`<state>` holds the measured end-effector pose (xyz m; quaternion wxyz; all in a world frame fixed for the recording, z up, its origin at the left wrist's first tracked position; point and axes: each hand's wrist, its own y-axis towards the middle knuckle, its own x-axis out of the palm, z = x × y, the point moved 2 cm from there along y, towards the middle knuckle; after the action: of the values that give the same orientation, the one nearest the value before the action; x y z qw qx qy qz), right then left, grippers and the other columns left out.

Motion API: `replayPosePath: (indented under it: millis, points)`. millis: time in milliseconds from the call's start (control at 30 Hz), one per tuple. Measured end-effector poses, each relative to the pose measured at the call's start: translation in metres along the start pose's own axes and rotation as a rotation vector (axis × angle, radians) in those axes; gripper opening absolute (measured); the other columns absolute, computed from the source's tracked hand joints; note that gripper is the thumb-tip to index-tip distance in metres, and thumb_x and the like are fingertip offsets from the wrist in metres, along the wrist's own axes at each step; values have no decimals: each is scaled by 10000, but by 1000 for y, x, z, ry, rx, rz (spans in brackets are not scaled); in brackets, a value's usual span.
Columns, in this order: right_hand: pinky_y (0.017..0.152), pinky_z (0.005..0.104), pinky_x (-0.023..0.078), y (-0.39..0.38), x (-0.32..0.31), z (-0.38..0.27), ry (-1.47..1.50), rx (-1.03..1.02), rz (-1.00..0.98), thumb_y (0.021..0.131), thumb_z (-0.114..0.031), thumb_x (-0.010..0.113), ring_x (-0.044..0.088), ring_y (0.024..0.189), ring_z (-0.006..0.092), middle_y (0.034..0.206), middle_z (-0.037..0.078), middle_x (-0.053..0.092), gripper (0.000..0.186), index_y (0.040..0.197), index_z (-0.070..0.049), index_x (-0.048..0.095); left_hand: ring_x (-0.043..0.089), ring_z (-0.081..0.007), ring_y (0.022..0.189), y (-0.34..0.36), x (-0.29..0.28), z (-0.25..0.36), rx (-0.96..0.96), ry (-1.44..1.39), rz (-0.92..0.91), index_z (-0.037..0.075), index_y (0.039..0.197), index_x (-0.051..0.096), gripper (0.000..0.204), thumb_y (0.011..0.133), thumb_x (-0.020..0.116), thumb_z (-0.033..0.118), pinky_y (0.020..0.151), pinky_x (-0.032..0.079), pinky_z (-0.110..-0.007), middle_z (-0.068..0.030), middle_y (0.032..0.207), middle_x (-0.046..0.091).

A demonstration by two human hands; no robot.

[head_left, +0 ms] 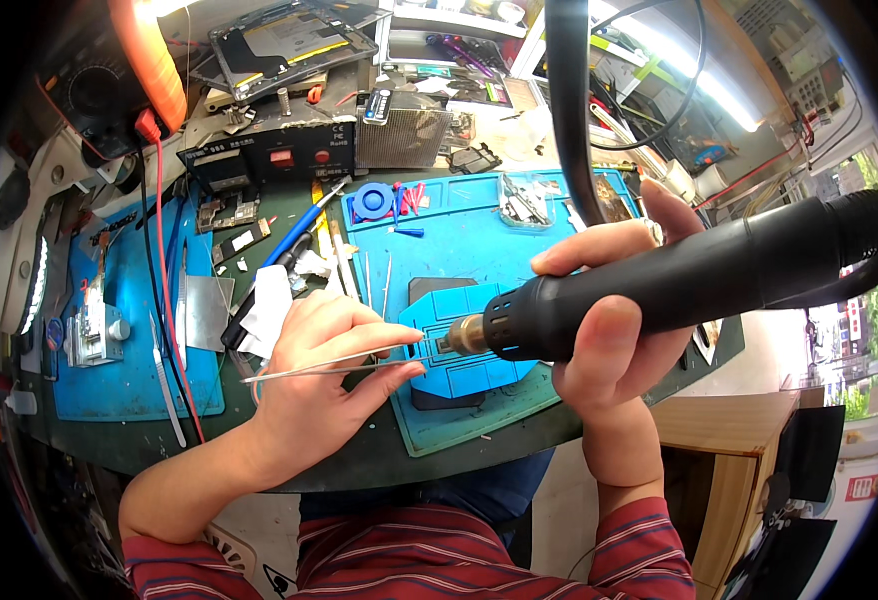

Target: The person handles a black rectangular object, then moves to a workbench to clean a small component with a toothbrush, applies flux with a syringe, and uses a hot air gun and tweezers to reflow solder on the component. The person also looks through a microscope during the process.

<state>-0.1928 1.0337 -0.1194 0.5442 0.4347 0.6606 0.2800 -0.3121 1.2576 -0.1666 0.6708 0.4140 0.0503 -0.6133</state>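
A black hot air gun [679,275] is gripped in my right hand [609,340], its brass-coloured nozzle pointing left. My left hand [324,365] pinches a pair of metal tweezers [334,368], tips toward the nozzle. Both tools meet over a light-blue fixture [459,382] with grooves, which lies on a dark block [447,400] on the blue work mat [459,240]. A small dark part seems to sit at the tweezer tips, but the nozzle partly covers it and its kind is unclear.
Left of the mat lie a blue-handled tool [304,228], white tissue [267,310] and thin picks [389,280]. A second blue mat [139,385] holds a metal fixture [97,330]. Red and black leads [166,260] cross it. A blue round dish [374,202] and clear parts box [524,200] stand behind.
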Motion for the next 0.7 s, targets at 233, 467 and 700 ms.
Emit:
replayPosePath:
  millis: [233, 467, 700]
  points:
    - [1115, 440, 371, -2, -2, -2, -10, 15, 23, 916, -271, 743, 569, 1185, 270, 852, 81, 729, 320, 1089, -34, 613, 558, -208, 819, 1, 1, 0, 5, 1, -6, 111, 1068, 780, 318, 771, 893, 120, 749, 421, -338, -14, 868, 655]
    - [1087, 399, 396, -7, 0, 5, 12, 20, 4, 918, -277, 743, 554, 1219, 260, 898, 100, 737, 372, 1142, -21, 592, 555, -208, 821, -1, 0, 0, -4, 4, -6, 114, 1071, 780, 323, 768, 893, 115, 750, 419, -335, -14, 863, 650]
    - [1050, 371, 417, -4, -1, -3, 76, 39, 2, 915, -284, 749, 594, 1153, 235, 920, 121, 736, 392, 1149, -16, 583, 553, -210, 825, 0, 0, 0, -4, 1, -9, 112, 1074, 781, 334, 761, 896, 103, 750, 422, -335, -17, 864, 648]
